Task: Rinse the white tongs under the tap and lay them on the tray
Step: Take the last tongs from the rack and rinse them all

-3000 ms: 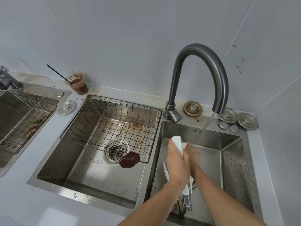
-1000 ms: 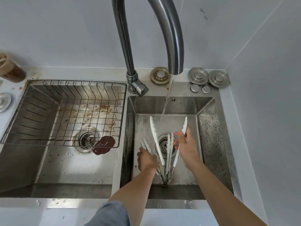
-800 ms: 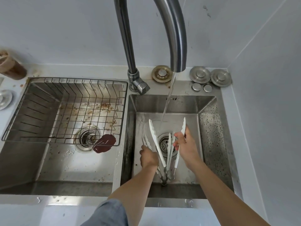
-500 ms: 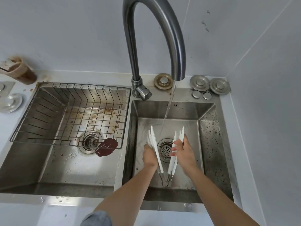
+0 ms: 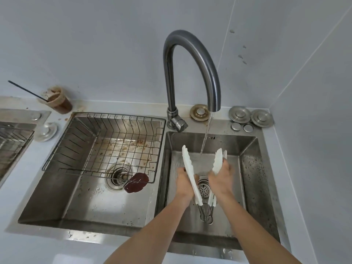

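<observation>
Pale grey wall panels meet in a corner behind a steel double sink set into a light counter (image 5: 22, 242). Over the right-hand basin (image 5: 253, 180) curves a dark gooseneck tap (image 5: 192, 60), and a thin stream of water (image 5: 206, 136) falls from its spout. Both hands are down in that basin, each with a pair of white tongs. The left hand (image 5: 183, 182) is wrapped around the white tongs (image 5: 189, 174) at mid-length; their long axis runs from the metal hinge end low and near the person up and away to white tips pointing toward the back wall, leaning slightly left. The right hand (image 5: 221, 178) is closed round a second pair of white tongs (image 5: 218, 161), whose scalloped tips likewise point up and away, leaning slightly right, so the two pairs splay into a V with their metal ends close together over the drain (image 5: 203, 189). The stream lands between the two sets of tips; whether it touches either cannot be told. Each grip is a narrow closed fist on its tongs. The left basin (image 5: 57, 206) holds a wire rack (image 5: 106, 143) and a dark red-brown patch (image 5: 136, 182) beside its drain. A plastic cup of brown liquid (image 5: 57, 101) with a dark straw stands on the counter at the back left.
</observation>
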{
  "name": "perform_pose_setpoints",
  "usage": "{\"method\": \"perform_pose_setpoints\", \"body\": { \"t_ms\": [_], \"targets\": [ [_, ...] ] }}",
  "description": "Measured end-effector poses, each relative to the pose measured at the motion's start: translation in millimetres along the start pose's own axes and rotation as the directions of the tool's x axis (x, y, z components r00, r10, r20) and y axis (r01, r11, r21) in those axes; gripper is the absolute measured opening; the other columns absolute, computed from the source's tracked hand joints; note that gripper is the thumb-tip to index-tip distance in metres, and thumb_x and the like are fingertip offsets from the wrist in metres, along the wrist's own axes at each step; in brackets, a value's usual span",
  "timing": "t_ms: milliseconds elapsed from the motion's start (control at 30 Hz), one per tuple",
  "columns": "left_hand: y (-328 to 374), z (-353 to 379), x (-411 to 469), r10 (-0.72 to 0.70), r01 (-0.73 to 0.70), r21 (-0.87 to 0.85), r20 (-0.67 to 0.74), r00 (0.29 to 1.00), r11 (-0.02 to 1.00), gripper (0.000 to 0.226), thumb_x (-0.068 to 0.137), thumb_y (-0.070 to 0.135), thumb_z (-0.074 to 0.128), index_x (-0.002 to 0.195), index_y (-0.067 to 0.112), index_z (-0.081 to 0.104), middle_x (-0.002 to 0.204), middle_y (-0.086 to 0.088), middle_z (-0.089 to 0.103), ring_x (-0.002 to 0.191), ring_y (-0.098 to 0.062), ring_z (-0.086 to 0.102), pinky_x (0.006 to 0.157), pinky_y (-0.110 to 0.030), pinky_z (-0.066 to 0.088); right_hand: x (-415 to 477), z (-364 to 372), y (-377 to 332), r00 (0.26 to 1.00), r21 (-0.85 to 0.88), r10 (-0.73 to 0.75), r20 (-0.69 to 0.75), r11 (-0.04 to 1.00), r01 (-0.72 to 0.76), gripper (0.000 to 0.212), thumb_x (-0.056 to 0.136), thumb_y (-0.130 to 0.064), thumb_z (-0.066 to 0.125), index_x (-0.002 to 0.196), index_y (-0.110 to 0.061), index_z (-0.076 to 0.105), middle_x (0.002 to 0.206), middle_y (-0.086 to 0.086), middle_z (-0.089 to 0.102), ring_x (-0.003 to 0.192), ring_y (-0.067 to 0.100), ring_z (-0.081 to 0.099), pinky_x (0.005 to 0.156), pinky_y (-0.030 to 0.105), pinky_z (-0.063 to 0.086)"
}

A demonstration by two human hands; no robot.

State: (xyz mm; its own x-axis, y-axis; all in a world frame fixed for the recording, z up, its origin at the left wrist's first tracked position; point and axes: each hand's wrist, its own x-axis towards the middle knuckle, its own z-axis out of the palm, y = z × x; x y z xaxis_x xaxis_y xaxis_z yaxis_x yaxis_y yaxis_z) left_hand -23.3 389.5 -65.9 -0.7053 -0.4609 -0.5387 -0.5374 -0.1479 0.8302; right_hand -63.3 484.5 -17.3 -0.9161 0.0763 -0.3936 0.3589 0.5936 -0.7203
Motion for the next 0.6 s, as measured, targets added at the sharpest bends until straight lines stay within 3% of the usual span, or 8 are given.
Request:
{"method": "perform_pose_setpoints", "body": {
  "t_ms": [133, 267, 367, 433, 533, 600],
  "targets": [
    [2.1, -1.2, -4.7, 0.014, -0.014, 0.0, 0.005, 1.0, 1.0, 0.031, 0.087, 0.014, 0.063, 0.11, 0.02, 0.043, 0.083, 0.004, 0.057, 0.07, -0.005, 0.058, 0.057, -0.016, 0.045, 1.8, -1.9, -1.4, 0.999, -0.043, 0.045, 0.013, 0.998, -0.044, 0.067, 0.082, 0.008, 0.052, 0.142, -0.012, 0.03, 0.133, 0.017, 0.045, 0.11, 0.032, 0.053, 0.091, 0.038, 0.046],
    [9.6, -3.9, -6.8, -0.108, 0.121, -0.195, 0.078, 0.991, 0.973, 0.038, 0.087, 0.013, 0.066, 0.117, 0.022, 0.045, 0.084, 0.001, 0.063, 0.068, -0.01, 0.061, 0.055, -0.022, 0.047, -0.8, -4.7, -0.9, 0.999, -0.004, 0.053, -0.004, 0.999, -0.053, 0.075, 0.086, 0.007, 0.048, 0.148, -0.024, 0.017, 0.127, 0.019, 0.049, 0.098, 0.03, 0.055, 0.081, 0.034, 0.044],
    [15.0, -4.3, -9.7, -0.159, 0.276, -0.488, 0.266, 0.951, 0.828, 0.025, 0.094, 0.007, 0.053, 0.118, 0.013, 0.048, 0.074, -0.005, 0.064, 0.066, -0.018, 0.064, 0.058, -0.029, 0.052, -1.0, -10.0, -4.4, 0.998, 0.002, 0.041, -0.053, 0.999, -0.041, 0.082, 0.087, 0.004, 0.047, 0.15, -0.029, 0.006, 0.129, 0.021, 0.05, 0.096, 0.033, 0.059, 0.079, 0.035, 0.046],
    [22.1, -3.6, -10.2, -0.142, 0.345, -0.611, 0.355, 0.924, 0.713, 0.022, 0.096, 0.01, 0.048, 0.117, 0.007, 0.052, 0.082, -0.012, 0.065, 0.07, -0.024, 0.067, 0.061, -0.033, 0.055, -0.4, -16.2, -7.8, 0.994, -0.01, 0.018, -0.106, 1.0, -0.019, 0.085, 0.087, 0.002, 0.048, 0.151, -0.028, 0.002, 0.133, 0.022, 0.048, 0.09, 0.033, 0.059, 0.074, 0.032, 0.044],
    [35.0, -2.0, -9.0, -0.143, 0.412, -0.682, 0.416, 0.898, 0.605, 0.04, 0.094, 0.037, 0.05, 0.112, 0.002, 0.059, 0.089, -0.012, 0.062, 0.072, -0.027, 0.067, 0.065, -0.036, 0.055, -2.4, -26.9, -10.3, 0.986, -0.063, -0.035, -0.161, 0.998, 0.025, 0.081, 0.088, 0.001, 0.047, 0.152, -0.021, 0.003, 0.147, 0.021, 0.036, 0.102, 0.037, 0.056, 0.076, 0.034, 0.041],
    [44.2, 0.1, -6.3, -0.105, 0.383, -0.639, 0.429, 0.897, 0.667, 0.054, 0.091, 0.057, 0.045, 0.111, 0.01, 0.062, 0.089, -0.01, 0.064, 0.076, -0.027, 0.067, 0.066, -0.036, 0.055, -5.0, -34.2, -10.8, 0.98, -0.09, -0.059, -0.188, 0.995, 0.043, 0.08, 0.088, 0.002, 0.047, 0.152, -0.019, 0.004, 0.151, 0.019, 0.029, 0.115, 0.039, 0.051, 0.085, 0.04, 0.044]
  ]
}}
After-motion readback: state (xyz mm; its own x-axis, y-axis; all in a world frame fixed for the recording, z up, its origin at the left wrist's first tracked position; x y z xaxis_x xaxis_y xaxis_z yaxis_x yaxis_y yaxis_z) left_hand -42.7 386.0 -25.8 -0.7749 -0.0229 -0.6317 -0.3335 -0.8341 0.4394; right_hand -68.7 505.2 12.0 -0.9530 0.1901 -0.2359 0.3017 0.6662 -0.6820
